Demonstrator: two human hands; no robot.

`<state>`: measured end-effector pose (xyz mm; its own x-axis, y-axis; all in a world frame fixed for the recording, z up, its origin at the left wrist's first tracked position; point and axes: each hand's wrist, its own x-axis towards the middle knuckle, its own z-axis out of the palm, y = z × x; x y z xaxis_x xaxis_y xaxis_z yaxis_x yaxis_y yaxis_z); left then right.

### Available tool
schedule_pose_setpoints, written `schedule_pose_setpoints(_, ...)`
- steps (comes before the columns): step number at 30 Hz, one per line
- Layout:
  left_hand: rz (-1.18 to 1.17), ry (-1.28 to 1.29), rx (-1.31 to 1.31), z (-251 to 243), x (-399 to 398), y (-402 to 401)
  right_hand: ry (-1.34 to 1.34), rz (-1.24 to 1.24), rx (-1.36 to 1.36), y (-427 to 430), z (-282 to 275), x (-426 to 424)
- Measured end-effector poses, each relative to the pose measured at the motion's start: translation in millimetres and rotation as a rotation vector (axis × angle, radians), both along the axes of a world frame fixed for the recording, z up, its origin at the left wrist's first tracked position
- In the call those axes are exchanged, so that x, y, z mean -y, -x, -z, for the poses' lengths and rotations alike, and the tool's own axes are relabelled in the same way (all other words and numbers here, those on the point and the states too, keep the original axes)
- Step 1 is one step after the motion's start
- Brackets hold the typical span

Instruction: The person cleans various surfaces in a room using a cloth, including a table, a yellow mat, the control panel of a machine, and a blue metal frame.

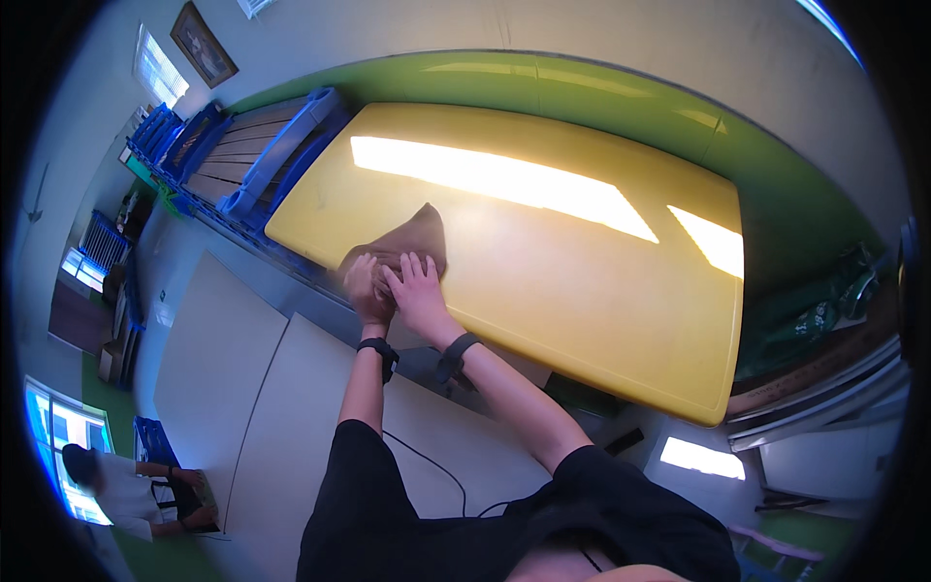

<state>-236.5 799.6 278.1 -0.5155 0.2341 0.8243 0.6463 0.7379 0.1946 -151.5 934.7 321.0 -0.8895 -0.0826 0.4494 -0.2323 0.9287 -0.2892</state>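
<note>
A brown cloth lies bunched near the front left edge of a yellow tabletop, one corner pointing away from me. My left hand is on its near left part, with the fingers curled into the fabric. Beside it, almost touching, my right hand holds the cloth with its fingers on top and the thumb toward the left hand. Folds gather between the two hands. The palms and the cloth's underside are hidden. Each wrist wears a dark band.
Stacked blue cot frames adjoin the table's left end. A green wall panel runs behind. Pale tables with a black cable stand nearer me. Another person works at the far left. A green bag lies right.
</note>
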Motion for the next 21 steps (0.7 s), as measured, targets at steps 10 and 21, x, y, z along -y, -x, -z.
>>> schedule_pose_setpoints(10,-0.034,-0.042,0.012,3,1,4,0.039,-0.046,-0.01,8,1,2)
schedule_pose_setpoints(21,-0.045,0.037,0.021,5,23,20,0.033,-0.034,0.021,25,-2,18)
